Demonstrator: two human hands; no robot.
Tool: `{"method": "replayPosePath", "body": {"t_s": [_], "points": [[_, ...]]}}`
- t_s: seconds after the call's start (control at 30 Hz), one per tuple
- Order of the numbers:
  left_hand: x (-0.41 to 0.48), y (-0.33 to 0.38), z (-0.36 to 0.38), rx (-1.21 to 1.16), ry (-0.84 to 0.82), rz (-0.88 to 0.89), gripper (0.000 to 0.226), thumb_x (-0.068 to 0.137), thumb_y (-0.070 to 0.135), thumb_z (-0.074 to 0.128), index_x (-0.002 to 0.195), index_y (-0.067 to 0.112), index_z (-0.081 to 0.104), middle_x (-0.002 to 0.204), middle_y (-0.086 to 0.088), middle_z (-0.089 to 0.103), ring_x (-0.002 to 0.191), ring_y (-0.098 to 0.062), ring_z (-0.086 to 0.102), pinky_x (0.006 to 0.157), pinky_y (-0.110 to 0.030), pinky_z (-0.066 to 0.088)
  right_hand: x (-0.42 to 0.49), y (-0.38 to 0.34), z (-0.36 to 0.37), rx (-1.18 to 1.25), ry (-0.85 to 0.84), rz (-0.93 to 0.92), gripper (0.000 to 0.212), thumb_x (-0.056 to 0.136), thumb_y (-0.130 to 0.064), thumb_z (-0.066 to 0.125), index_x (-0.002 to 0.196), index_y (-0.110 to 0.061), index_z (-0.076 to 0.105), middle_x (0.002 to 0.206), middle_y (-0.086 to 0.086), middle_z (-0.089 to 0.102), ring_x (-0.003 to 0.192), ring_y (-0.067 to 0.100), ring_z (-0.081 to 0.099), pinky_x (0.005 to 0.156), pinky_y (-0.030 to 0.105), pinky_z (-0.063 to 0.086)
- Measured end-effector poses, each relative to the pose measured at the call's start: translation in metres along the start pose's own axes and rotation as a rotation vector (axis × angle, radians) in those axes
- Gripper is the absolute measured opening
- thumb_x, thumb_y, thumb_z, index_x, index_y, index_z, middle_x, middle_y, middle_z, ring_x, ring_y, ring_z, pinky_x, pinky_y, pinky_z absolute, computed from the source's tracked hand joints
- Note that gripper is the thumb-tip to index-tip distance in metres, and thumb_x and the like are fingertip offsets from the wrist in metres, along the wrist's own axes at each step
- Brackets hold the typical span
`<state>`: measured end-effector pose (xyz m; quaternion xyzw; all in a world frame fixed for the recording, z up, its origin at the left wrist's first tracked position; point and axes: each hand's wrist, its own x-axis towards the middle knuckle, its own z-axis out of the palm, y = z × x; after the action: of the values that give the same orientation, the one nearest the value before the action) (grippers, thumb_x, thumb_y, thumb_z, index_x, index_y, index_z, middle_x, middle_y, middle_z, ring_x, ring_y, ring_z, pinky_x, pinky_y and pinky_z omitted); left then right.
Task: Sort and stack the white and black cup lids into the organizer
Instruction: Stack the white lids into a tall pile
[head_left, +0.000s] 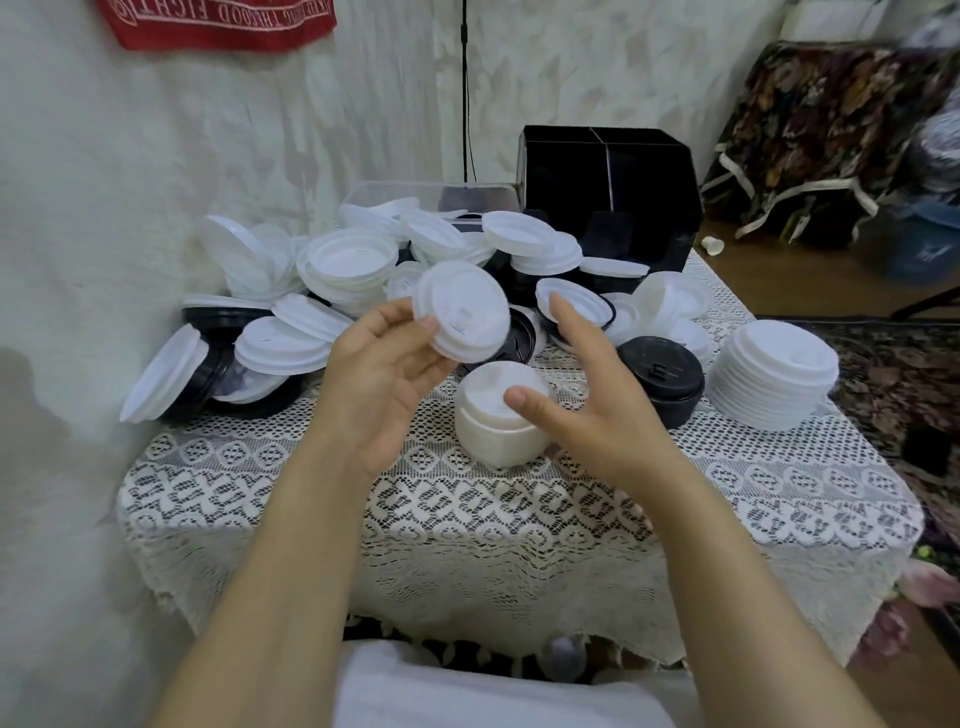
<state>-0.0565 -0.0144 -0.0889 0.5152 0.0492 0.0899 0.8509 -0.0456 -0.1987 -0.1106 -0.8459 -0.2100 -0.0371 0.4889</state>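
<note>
My left hand (384, 374) pinches a white lid (462, 312) by its lower left rim, thumb on the face and fingers behind. The lid is tilted up, its top turned toward me, and is raised above the table. My right hand (587, 384) is just to the right of it, fingers spread and relaxed, holding nothing. Its index finger points toward the pile, and its thumb tip sits over the top of a short white stack (498, 421). I cannot tell whether the thumb touches it.

That short stack stands on the lace tablecloth (467, 499) directly below the held lid and between my two hands. Just right of my right hand is a black stack (662, 376). Further right, near the table edge, is a taller white stack (774, 374).

Behind my hands, a loose heap of lids (353, 270), white and black mixed, spreads across the back left of the table. The black organizer (608, 187) stands at the back right, its dividers showing at the top. A clear container (431, 195) lies beside it on the left, partly buried under lids.
</note>
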Motion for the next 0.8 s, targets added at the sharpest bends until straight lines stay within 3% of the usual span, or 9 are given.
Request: {"method": "replayPosePath", "body": {"t_s": [0.2, 0.37, 0.43, 0.57, 0.67, 0.73, 0.8], "points": [[-0.003, -0.002, -0.001, 0.026, -0.203, -0.069, 0.058, 0.067, -0.007, 0.07, 0.118, 0.011, 0.05, 0.088, -0.009, 0.07, 0.079, -0.022, 0.069, 0.063, -0.028, 0.056, 0.001, -0.008, 0.009, 0.031, 0.062, -0.055, 0.099, 0.069, -0.053, 0.068, 0.152, -0.026, 0.02, 0.154, -0.012, 0.026, 0.142, 0.002, 0.022, 0.118, 0.031, 0.024], [-0.005, -0.006, -0.001, 0.044, -0.348, -0.092, 0.058, 0.068, -0.009, 0.065, 0.121, 0.011, 0.052, 0.099, -0.014, 0.069, 0.085, -0.024, 0.068, 0.064, -0.027, 0.056, 0.003, -0.008, 0.012, 0.034, 0.117, -0.09, 0.081, 0.074, -0.038, 0.076, 0.144, -0.018, 0.04, 0.139, -0.013, 0.039, 0.132, 0.0, 0.033, 0.113, 0.029, 0.033], [-0.005, -0.005, 0.0, 0.054, -0.305, -0.05, 0.052, 0.071, -0.006, 0.068, 0.117, 0.012, 0.055, 0.093, -0.012, 0.069, 0.084, -0.023, 0.068, 0.068, -0.029, 0.057, 0.004, -0.004, 0.01, 0.023, 0.163, -0.099, 0.072, 0.077, -0.033, 0.078, 0.14, -0.018, 0.045, 0.136, -0.012, 0.043, 0.13, 0.002, 0.038, 0.111, 0.032, 0.036], [0.001, -0.006, -0.004, 0.142, -0.04, 0.057, 0.024, 0.086, -0.001, 0.059, 0.106, 0.012, 0.06, 0.089, -0.009, 0.067, 0.085, -0.021, 0.068, 0.075, -0.032, 0.055, 0.004, 0.002, 0.0, 0.066, 0.169, -0.034, 0.066, 0.08, -0.027, 0.076, 0.139, -0.021, 0.047, 0.137, -0.011, 0.045, 0.131, 0.009, 0.042, 0.111, 0.038, 0.037], [0.004, -0.011, -0.009, 0.288, 0.029, 0.033, 0.017, 0.09, 0.002, 0.057, 0.103, 0.012, 0.062, 0.089, -0.007, 0.068, 0.088, -0.02, 0.066, 0.079, -0.033, 0.056, 0.003, 0.001, -0.001, 0.041, 0.039, -0.014, 0.065, 0.08, -0.027, 0.075, 0.139, -0.021, 0.049, 0.139, -0.015, 0.042, 0.131, 0.004, 0.039, 0.113, 0.032, 0.034], [0.005, -0.014, -0.011, 0.386, 0.01, 0.004, 0.017, 0.09, 0.004, 0.057, 0.103, 0.013, 0.062, 0.094, -0.007, 0.07, 0.088, -0.018, 0.066, 0.085, -0.036, 0.053, 0.002, 0.001, 0.003, -0.012, -0.063, -0.005, 0.067, 0.08, -0.027, 0.075, 0.141, -0.022, 0.047, 0.142, -0.018, 0.04, 0.127, -0.004, 0.036, 0.11, 0.014, 0.029], [0.005, -0.016, -0.011, 0.438, -0.012, -0.014, 0.017, 0.09, 0.005, 0.057, 0.104, 0.012, 0.063, 0.098, -0.008, 0.07, 0.088, -0.016, 0.065, 0.083, -0.034, 0.054, 0.003, 0.001, 0.006, -0.068, -0.122, -0.002, 0.069, 0.081, -0.026, 0.075, 0.143, -0.022, 0.045, 0.142, -0.021, 0.038, 0.122, -0.012, 0.03, 0.097, -0.005, 0.02]]}}
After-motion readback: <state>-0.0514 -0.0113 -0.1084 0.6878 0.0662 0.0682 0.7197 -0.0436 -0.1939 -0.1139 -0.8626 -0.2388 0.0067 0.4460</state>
